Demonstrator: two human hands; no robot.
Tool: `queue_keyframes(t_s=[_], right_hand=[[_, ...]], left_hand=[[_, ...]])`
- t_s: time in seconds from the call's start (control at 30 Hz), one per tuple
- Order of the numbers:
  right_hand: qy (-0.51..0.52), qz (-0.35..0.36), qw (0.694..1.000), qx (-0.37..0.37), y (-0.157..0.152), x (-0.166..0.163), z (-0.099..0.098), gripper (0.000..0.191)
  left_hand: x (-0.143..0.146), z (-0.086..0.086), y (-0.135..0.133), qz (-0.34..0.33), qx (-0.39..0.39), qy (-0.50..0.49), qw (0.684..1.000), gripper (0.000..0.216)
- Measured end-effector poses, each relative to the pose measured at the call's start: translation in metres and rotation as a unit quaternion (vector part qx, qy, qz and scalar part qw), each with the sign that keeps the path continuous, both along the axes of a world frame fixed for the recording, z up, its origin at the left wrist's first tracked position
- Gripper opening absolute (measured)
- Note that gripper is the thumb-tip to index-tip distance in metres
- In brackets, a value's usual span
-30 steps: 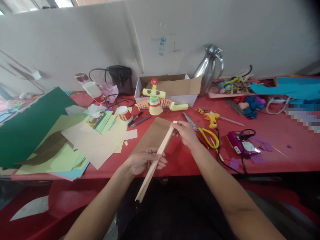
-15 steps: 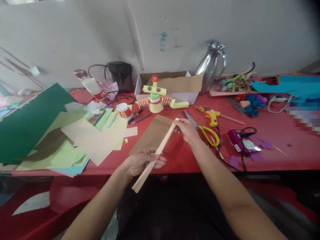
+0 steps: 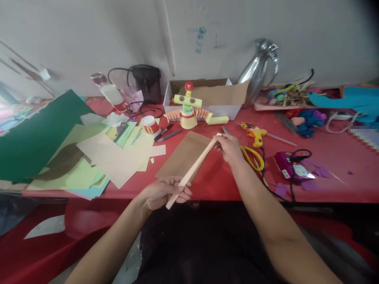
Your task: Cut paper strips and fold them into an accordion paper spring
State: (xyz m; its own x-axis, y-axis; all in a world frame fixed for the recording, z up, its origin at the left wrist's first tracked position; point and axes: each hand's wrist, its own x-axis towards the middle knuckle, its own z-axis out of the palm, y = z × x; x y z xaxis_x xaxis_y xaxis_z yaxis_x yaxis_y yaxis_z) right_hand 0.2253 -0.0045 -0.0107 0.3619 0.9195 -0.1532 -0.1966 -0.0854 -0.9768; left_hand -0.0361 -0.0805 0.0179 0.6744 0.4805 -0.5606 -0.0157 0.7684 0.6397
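Note:
A long, narrow folded strip of pale paper (image 3: 197,165) slants across the middle, held up between my two hands. My left hand (image 3: 166,191) pinches it near its lower end, thumb on top and fingers beneath. At the upper end, the fingertips of my right hand (image 3: 229,148) are closed on it. Under the strip lies a brown sheet of card (image 3: 182,156) on the table. Behind stands a paper figure (image 3: 188,114) with a yellow tube head, a red top and pleated orange arms. Scissors with yellow handles (image 3: 253,158) are partly hidden by my right hand.
On the red table (image 3: 331,157), a yellow glue gun (image 3: 257,136) and a purple power box (image 3: 283,165) with cables lie to the right. Loose paper sheets (image 3: 109,159), a paper cup (image 3: 150,127) and pens (image 3: 168,136) lie left. A white box (image 3: 204,109) and steel jug (image 3: 256,75) stand behind.
My left hand has slid along the strip toward its lower end, so less sticks out below it. My right hand keeps hold of the upper end. The view has shifted slightly.

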Motion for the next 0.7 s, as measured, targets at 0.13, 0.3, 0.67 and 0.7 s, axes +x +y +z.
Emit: queue_keyframes(t_s=[0.13, 0.3, 0.67, 0.7], right_hand=[[-0.007, 0.016, 1.000, 0.009, 0.001, 0.000, -0.003, 0.009], [0.006, 0.020, 1.000, 0.010, 0.001, -0.003, -0.003, 0.011], [0.001, 0.054, 0.996, 0.073, -0.008, -0.021, 0.003, 0.024], [0.001, 0.056, 0.995, 0.083, -0.009, -0.022, 0.003, 0.025]], left_hand=[[-0.010, 0.000, -0.007, 0.008, -0.003, 0.015, 1.000, 0.024], [-0.018, 0.006, -0.017, 0.055, 0.022, 0.033, 0.998, 0.019], [-0.056, 0.016, -0.029, 0.106, 0.168, 0.174, 0.964, 0.027], [-0.058, 0.018, -0.031, 0.095, 0.172, 0.167, 0.966, 0.029]])
